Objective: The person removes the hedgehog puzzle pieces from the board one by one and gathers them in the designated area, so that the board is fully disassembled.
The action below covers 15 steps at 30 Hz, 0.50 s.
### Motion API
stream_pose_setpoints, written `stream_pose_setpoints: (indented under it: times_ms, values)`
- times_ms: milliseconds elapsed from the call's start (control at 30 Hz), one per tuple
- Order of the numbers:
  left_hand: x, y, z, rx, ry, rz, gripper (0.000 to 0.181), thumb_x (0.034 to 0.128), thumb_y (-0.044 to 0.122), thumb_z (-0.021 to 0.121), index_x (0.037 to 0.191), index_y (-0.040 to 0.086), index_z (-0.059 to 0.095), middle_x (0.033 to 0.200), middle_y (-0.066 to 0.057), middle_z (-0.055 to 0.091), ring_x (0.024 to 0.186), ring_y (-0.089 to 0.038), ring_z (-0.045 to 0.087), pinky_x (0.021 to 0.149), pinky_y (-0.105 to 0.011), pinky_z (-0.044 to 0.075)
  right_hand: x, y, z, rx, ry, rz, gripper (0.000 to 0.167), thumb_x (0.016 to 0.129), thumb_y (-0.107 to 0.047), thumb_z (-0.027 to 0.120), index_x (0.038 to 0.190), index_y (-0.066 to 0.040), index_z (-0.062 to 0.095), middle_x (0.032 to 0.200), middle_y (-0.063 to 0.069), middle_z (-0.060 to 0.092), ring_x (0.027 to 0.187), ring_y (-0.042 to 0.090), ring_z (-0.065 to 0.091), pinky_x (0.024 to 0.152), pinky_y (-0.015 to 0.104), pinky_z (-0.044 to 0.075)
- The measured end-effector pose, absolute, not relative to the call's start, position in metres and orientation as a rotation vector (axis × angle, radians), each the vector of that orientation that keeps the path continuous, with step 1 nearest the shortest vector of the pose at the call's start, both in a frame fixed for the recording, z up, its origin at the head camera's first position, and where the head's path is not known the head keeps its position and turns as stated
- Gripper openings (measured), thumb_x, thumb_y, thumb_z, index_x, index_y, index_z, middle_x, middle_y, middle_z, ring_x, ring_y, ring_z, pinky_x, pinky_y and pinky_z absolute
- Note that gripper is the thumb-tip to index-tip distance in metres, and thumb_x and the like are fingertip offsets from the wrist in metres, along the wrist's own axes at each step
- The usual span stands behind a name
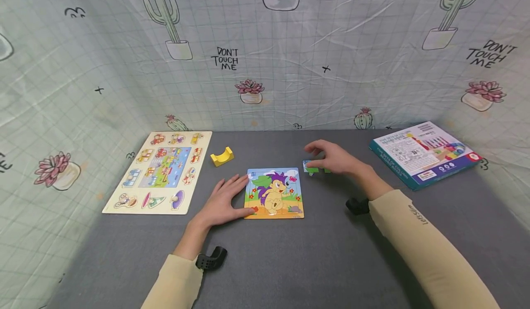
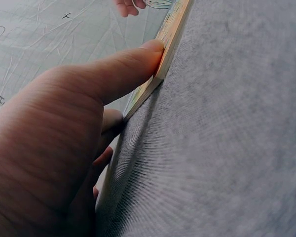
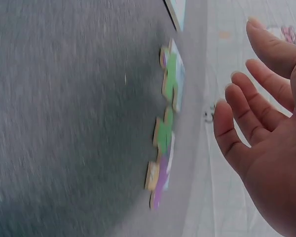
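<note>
In the head view the hedgehog puzzle board (image 1: 274,194) lies flat at the centre. My left hand (image 1: 223,202) rests at its left side, fingers spread, the thumb on the lower left corner; in the left wrist view that thumb (image 2: 133,66) touches the board's edge (image 2: 171,42). My right hand (image 1: 337,157) hovers over loose puzzle pieces (image 1: 310,168) to the right of the board. The right wrist view shows green pieces (image 3: 171,74) and a purple and green one (image 3: 163,170) on the table, with my right hand (image 3: 266,118) apart from them, its fingers relaxed and empty.
A pale picture board (image 1: 165,165) lies at the left, with a yellow curved block (image 1: 222,157) beside it. At the back right is a flat box (image 1: 426,152). A patterned cloth (image 1: 290,56) hangs behind and around the grey table (image 1: 290,263).
</note>
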<state>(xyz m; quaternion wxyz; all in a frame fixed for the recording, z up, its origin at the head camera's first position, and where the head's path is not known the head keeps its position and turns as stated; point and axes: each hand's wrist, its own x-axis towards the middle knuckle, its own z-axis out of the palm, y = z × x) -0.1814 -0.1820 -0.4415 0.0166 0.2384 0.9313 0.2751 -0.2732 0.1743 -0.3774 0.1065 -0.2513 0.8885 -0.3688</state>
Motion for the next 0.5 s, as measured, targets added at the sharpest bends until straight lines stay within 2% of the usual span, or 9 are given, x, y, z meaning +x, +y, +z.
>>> stream_pose_setpoints:
  times_ms: [267, 500]
  values:
    - [-0.182, -0.183, -0.442, 0.76, 2.892, 0.868, 0.092, 0.0827, 0.052, 0.076, 0.155, 0.007, 0.041, 0.16, -0.007, 0.038, 0.15, -0.033, 0.024, 0.119, -0.058, 0.008, -0.266, 0.152, -0.384, -0.799, 2.598, -1.032, 0.052, 0.093, -0.015, 0.075, 0.135, 0.007, 0.056, 0.132, 0.021, 0.057, 0.117, 0.035, 0.054, 0.095, 0.047, 0.05]
    - [-0.181, -0.182, -0.442, 0.751, 2.896, 0.861, 0.092, 0.0828, 0.052, 0.076, 0.155, 0.007, 0.042, 0.159, -0.008, 0.038, 0.149, -0.033, 0.025, 0.119, -0.058, 0.009, -0.261, 0.134, -0.389, -0.836, 2.608, -0.946, 0.053, 0.091, -0.022, 0.078, 0.132, 0.005, 0.059, 0.127, 0.018, 0.059, 0.111, 0.032, 0.056, 0.095, 0.046, 0.05]
